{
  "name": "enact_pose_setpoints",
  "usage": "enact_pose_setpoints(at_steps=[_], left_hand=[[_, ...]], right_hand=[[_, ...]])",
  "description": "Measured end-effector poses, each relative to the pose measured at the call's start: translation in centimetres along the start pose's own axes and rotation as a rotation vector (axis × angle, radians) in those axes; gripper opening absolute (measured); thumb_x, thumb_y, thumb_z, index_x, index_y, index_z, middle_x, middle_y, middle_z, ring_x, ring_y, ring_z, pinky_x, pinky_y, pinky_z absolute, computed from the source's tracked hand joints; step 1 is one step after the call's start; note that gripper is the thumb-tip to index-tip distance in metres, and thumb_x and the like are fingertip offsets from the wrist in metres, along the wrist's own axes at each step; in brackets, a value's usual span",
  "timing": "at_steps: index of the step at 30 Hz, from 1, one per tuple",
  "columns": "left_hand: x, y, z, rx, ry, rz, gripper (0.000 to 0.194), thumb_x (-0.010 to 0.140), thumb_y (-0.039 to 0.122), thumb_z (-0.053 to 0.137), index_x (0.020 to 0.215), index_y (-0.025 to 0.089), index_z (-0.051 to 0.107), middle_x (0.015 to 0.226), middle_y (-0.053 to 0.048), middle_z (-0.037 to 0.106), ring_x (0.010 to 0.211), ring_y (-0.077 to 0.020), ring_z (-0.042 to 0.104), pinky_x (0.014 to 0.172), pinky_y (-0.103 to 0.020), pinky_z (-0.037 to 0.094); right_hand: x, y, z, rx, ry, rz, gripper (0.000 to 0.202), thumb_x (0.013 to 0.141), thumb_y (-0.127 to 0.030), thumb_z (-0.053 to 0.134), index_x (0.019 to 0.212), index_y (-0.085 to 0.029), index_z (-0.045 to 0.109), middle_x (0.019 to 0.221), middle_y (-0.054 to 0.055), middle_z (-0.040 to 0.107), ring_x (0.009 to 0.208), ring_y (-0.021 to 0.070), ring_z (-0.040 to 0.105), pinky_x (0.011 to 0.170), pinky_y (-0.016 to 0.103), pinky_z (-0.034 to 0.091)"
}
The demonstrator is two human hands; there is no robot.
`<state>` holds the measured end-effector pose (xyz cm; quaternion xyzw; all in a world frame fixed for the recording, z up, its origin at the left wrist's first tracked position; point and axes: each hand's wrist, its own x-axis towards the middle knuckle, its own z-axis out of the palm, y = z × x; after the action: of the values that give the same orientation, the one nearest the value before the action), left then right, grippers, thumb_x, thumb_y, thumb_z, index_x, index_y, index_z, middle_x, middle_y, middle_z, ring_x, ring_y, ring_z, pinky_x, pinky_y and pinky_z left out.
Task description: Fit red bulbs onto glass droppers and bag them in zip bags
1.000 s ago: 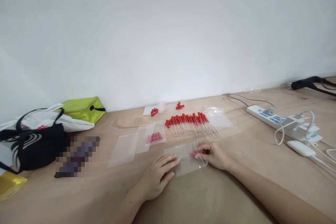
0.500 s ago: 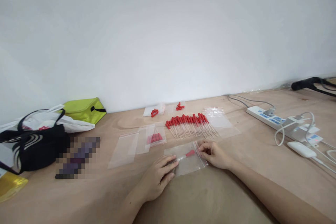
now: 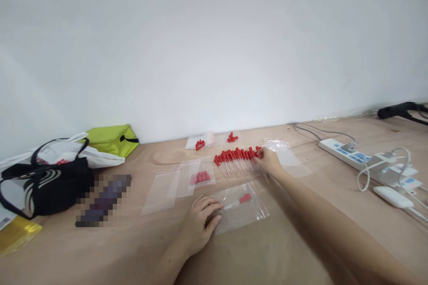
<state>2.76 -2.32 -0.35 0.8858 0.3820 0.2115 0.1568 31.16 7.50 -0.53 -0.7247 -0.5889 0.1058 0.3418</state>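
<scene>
The left hand [image 3: 201, 225], fingers loosely spread, rests at the left edge of a clear bag [image 3: 236, 219] on the tabletop [image 3: 127, 258] — one red-bulbed dropper [image 3: 245, 197] lies inside. The right hand [image 3: 270, 162], fingertips drawn narrow, touches the right end of the dropper row [image 3: 234, 155] — whether it grips one, I cannot tell.

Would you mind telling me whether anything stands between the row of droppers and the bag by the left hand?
Nothing visible does: the bag lies just nearer than the droppers, with the left hand at its left end.
</scene>
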Motion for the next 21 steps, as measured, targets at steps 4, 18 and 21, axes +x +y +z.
enact_pose_setpoints(at_steps=[4,18,21], left_hand=[[-0.1,-0.2,0.2,-0.029,0.014,0.003,0.023,0.083,0.026,0.047,0.101,0.023,0.060,0.103,-0.006,0.061,0.102,-0.0211,0.053,0.098,-0.043,0.035],[-0.1,0.0,-0.1,-0.032,-0.054,0.020,0.026,0.084,0.027,0.046,0.106,0.027,0.060,0.111,-0.004,0.060,0.109,-0.0213,0.050,0.101,-0.047,0.030],[0.0,-0.2,0.1,-0.024,-0.056,0.030,0.026,0.085,0.026,0.045,0.104,0.028,0.061,0.110,-0.003,0.060,0.108,-0.0217,0.050,0.100,-0.048,0.031]], right_hand=[[0.8,-0.8,1.6,-0.040,-0.022,0.034,0.020,0.058,-0.007,0.054,0.077,-0.014,0.052,0.073,0.010,0.060,0.075,0.0228,0.057,0.060,0.026,0.037],[-5.9,0.6,-2.7,0.601,-0.101,0.056,0.073,0.070,-0.032,0.052,0.131,-0.017,0.014,0.061,-0.007,0.048,0.046,0.0117,0.050,0.047,0.025,0.041],[-8.6,1.3,-2.6,0.852,-0.028,0.190,0.079,0.065,-0.042,0.059,0.128,-0.020,0.016,0.060,-0.008,0.046,0.044,0.0114,0.050,0.043,0.024,0.040]])
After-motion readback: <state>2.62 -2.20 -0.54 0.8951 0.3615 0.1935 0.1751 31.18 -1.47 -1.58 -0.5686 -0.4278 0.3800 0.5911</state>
